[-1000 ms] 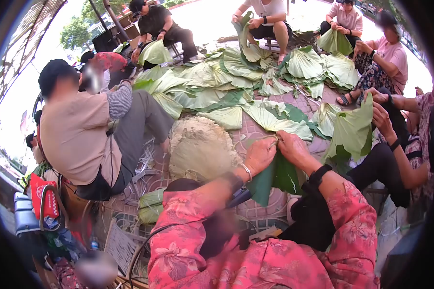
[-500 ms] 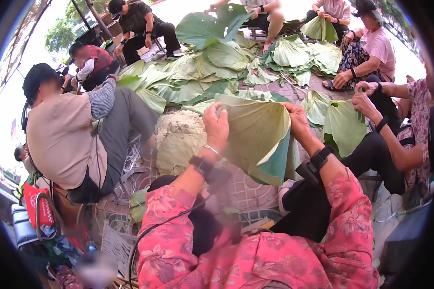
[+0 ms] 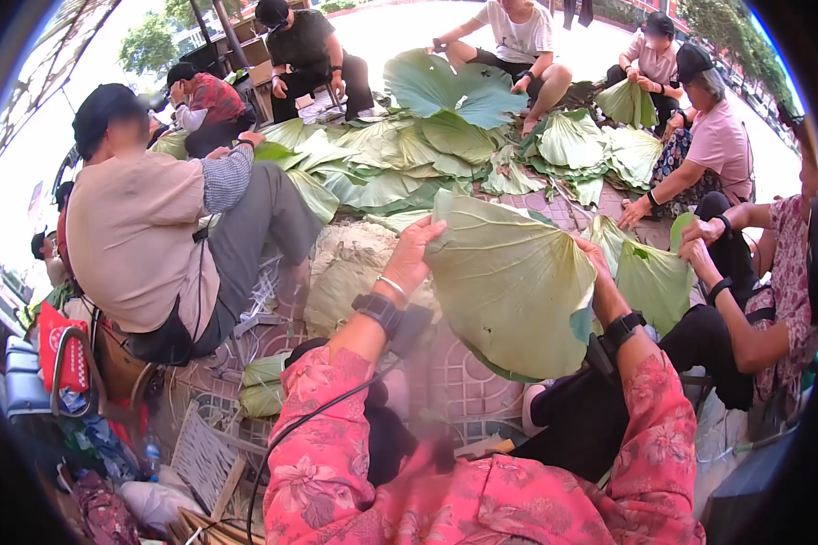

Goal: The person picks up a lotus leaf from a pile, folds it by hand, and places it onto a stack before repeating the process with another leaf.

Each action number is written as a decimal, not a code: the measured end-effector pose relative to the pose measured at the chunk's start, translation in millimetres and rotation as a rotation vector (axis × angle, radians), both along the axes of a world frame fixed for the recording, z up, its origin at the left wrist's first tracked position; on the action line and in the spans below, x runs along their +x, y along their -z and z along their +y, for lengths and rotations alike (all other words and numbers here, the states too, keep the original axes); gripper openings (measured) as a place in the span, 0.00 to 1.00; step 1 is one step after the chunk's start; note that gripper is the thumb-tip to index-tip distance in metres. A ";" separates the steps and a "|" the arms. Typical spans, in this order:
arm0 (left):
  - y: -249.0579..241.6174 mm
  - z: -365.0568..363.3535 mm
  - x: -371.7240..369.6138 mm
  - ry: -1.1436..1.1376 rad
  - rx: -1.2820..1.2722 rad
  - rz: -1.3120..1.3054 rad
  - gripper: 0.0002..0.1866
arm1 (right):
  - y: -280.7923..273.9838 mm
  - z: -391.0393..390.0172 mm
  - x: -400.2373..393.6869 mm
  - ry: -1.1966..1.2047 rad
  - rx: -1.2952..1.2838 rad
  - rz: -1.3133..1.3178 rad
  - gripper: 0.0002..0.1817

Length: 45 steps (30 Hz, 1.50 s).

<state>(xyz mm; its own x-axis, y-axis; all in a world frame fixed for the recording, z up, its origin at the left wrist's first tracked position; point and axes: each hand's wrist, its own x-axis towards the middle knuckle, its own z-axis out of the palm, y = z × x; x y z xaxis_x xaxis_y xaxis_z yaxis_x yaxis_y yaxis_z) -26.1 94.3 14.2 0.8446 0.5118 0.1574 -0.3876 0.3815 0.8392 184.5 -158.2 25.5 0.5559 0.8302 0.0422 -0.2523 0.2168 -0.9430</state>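
The leaf (image 3: pixel 513 286)'s held up, spread between both hands: left hand (image 3: pixel 411 256)'s fingers pinch its upper left edge, right hand (image 3: pixel 602 271)'s, partly hidden, clamp the right edge. Paving (image 3: pixel 463 386) shows past the bottom rim; a neighbour's leaf (image 3: pixel 656 283) looks pretty close on the right.

Left hand (image 3: pixel 412 252) and right hand (image 3: pixel 601 267) holding a broad leaf (image 3: pixel 511 282), leaf pile (image 3: pixel 382 154) beyond, people (image 3: pixel 141 227) seated around
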 end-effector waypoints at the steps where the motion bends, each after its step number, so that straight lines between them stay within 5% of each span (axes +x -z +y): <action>1: -18.1 -9.1 -5.4 0.095 -0.158 -0.006 0.14 | 1.4 -0.1 1.2 -0.016 -0.011 0.027 0.11; 5: -38.7 -14.5 -9.1 0.157 -0.432 -0.091 0.15 | 18.7 -4.9 21.5 -0.111 -0.041 0.097 0.12; 8: -7.5 -2.8 1.7 0.044 -0.282 -0.091 0.18 | 21.1 -6.1 23.7 -0.151 -0.054 0.097 0.13; 14: -50.5 -26.0 -14.9 0.190 0.113 -0.154 0.26 | 28.6 -6.1 25.8 -0.124 -0.099 0.086 0.13; 17: -63.4 -31.1 -16.7 0.287 -0.107 -0.169 0.28 | 32.0 -4.6 28.6 -0.101 -0.101 0.100 0.14; 20: -13.8 -7.2 4.7 0.119 -0.149 -0.113 0.26 | 19.7 -8.9 20.4 -0.102 -0.096 0.067 0.14; 26: -54.2 -31.0 -1.9 0.141 -0.119 -0.078 0.12 | 28.4 -1.2 17.5 -0.100 -0.125 0.086 0.12; 32: -49.2 -35.1 4.3 -0.151 -0.053 -0.047 0.06 | 33.9 2.1 33.6 -0.091 -0.653 -0.324 0.15; 35: -47.0 -37.9 7.4 -0.335 -0.105 -0.004 0.05 | 54.2 4.0 60.5 0.156 -0.500 -0.684 0.18; 39: -39.7 -54.7 12.7 -0.382 0.079 0.175 0.04 | -23.1 16.5 -20.0 0.146 -0.346 -0.485 0.17; 45: -40.9 -89.6 17.3 -0.428 0.553 0.496 0.07 | -38.4 42.8 -87.0 0.053 -0.218 -0.542 0.16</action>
<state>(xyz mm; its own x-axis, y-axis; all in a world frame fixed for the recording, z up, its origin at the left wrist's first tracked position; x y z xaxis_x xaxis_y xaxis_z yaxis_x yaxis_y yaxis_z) -8.8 4.7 55.0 0.6333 0.7609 0.1416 0.0562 -0.2277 0.9721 97.5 -115.4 63.8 0.5438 0.8232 0.1631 0.2840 0.0023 -0.9588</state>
